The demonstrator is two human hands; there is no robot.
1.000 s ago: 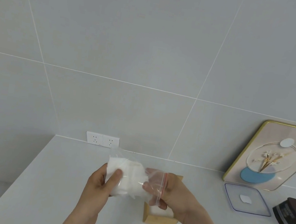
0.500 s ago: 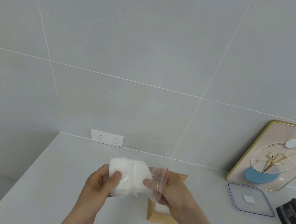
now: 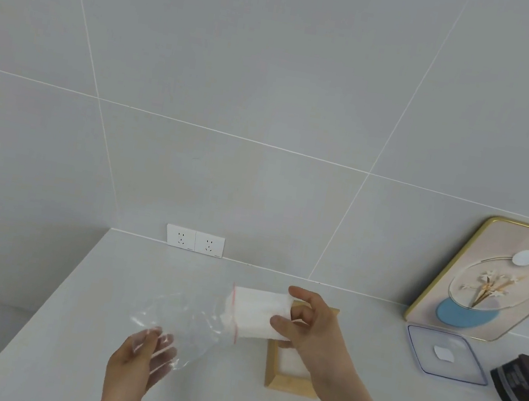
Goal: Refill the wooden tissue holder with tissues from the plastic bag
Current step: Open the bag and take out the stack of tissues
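- Stack of white tissues point(image 3: 257, 313): folded, lying roughly level in the air, its left end inside the bag mouth, its right end out and free, above the holder's far edge.
- Clear plastic bag point(image 3: 181, 322): crumpled, nearly emptied, red zip strip at its open mouth, stretching from the tissues toward 8 o'clock.
- Wooden tissue holder point(image 3: 289, 376): light wood, square frame, flat on the counter, white inside, at 5 o'clock from the tissues.
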